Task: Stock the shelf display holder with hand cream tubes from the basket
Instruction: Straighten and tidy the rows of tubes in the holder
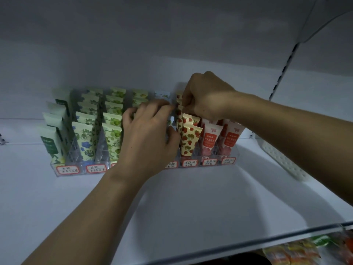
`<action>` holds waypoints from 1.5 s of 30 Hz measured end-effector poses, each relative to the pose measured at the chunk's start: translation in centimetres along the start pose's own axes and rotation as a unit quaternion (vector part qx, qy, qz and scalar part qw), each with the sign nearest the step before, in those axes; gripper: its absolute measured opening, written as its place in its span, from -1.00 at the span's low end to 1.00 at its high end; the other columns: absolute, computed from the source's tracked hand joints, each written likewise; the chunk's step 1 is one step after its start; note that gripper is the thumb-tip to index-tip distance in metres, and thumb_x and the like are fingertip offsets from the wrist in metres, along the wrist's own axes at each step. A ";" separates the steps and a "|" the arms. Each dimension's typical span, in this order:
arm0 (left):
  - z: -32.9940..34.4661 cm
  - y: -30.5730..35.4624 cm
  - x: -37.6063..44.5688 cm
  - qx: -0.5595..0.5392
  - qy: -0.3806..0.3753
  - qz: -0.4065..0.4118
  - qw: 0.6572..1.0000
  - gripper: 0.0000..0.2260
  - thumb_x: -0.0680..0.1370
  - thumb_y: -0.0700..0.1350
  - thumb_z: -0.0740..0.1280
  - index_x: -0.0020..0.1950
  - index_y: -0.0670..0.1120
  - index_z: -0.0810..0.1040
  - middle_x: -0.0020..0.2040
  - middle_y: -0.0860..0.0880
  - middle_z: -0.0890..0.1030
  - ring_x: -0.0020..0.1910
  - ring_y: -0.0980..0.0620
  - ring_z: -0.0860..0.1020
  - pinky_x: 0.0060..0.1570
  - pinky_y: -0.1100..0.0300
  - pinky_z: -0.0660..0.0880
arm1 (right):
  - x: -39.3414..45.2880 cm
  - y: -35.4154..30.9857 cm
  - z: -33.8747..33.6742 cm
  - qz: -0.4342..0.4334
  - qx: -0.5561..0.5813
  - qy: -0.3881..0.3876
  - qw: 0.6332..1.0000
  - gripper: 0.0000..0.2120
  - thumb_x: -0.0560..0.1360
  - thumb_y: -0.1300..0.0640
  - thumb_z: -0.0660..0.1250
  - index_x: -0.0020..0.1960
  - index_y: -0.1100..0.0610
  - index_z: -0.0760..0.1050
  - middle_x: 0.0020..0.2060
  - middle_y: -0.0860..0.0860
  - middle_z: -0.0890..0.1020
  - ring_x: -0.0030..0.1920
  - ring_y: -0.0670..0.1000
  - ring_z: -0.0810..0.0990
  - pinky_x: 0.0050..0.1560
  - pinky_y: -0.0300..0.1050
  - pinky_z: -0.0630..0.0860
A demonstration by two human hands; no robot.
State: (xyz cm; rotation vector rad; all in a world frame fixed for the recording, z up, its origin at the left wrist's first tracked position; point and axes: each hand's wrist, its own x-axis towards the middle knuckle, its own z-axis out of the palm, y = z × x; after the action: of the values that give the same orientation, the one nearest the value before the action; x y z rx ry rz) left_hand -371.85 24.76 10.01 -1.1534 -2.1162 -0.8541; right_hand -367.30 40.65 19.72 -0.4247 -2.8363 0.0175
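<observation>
Clear acrylic display holder (228, 163), red-bordered handwritten labels (189, 163) illegible; right hand (207, 96) pinches strawberry-print tubes (188, 138); left hand (150, 138) grip indeterminable.

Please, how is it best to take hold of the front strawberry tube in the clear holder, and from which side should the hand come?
Probably pinch the flat crimped top edge of the front strawberry tube, coming from above. It stands upright, cap down, in the clear holder, with the red tubes close on its right and the left hand against its left, so only the top looks free.
</observation>
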 end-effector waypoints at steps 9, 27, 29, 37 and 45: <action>0.0 -0.1 0.0 0.000 0.001 0.001 1.000 -0.62 0.48 -0.05 0.28 0.27 -0.08 0.56 0.25 -0.05 0.58 0.23 -0.10 0.51 0.29 -0.10 0.23 | -0.5 0.6 -2.0 -0.022 0.036 0.039 0.998 -0.85 0.49 0.00 0.49 -0.01 0.06 0.68 -0.08 -0.04 0.71 -0.11 -0.07 0.66 0.05 -0.11 0.61; 0.0 0.0 0.1 -0.001 -0.005 -0.007 1.000 -0.63 0.46 -0.05 0.27 0.25 -0.05 0.58 0.24 -0.01 0.58 0.23 -0.06 0.50 0.29 -0.09 0.24 | 2.9 2.3 -1.5 -0.088 0.039 0.081 0.992 -0.87 0.52 0.04 0.46 -0.04 0.09 0.70 -0.11 -0.03 0.72 -0.15 -0.11 0.67 0.06 -0.11 0.61; -0.1 0.0 0.1 -0.001 0.000 -0.008 1.000 -0.64 0.47 -0.05 0.27 0.25 -0.05 0.58 0.24 0.00 0.58 0.23 -0.05 0.50 0.29 -0.08 0.24 | 3.3 2.4 -0.7 -0.087 0.032 0.085 0.992 -0.88 0.51 0.08 0.47 0.00 0.10 0.70 -0.07 -0.01 0.73 -0.10 -0.07 0.68 0.10 -0.05 0.62; -0.1 0.0 0.1 0.000 -0.017 -0.011 1.000 -0.64 0.48 -0.07 0.28 0.27 -0.04 0.56 0.25 -0.01 0.57 0.24 -0.05 0.49 0.31 -0.07 0.23 | 3.5 2.4 0.9 -0.050 -0.011 0.101 0.994 -0.86 0.50 0.09 0.48 0.02 0.12 0.69 -0.04 0.05 0.72 -0.05 0.03 0.67 0.09 0.06 0.63; -3.4 -0.6 1.5 -0.105 0.107 -0.010 0.989 -0.67 0.49 -0.32 0.24 0.22 -0.20 0.60 0.16 -0.14 0.60 -0.04 -0.01 0.53 -0.03 0.34 0.34 | -3.3 -1.9 -0.7 -0.091 0.106 0.110 0.984 -0.84 0.57 -0.04 0.38 -0.04 -0.01 0.70 -0.20 -0.17 0.67 -0.23 -0.22 0.60 -0.19 -0.39 0.44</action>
State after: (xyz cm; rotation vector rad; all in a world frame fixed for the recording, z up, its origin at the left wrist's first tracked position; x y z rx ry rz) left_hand -372.40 22.69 13.11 -1.0900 -1.8999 -1.1797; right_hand -364.61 37.89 19.57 -0.1116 -2.6078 0.2213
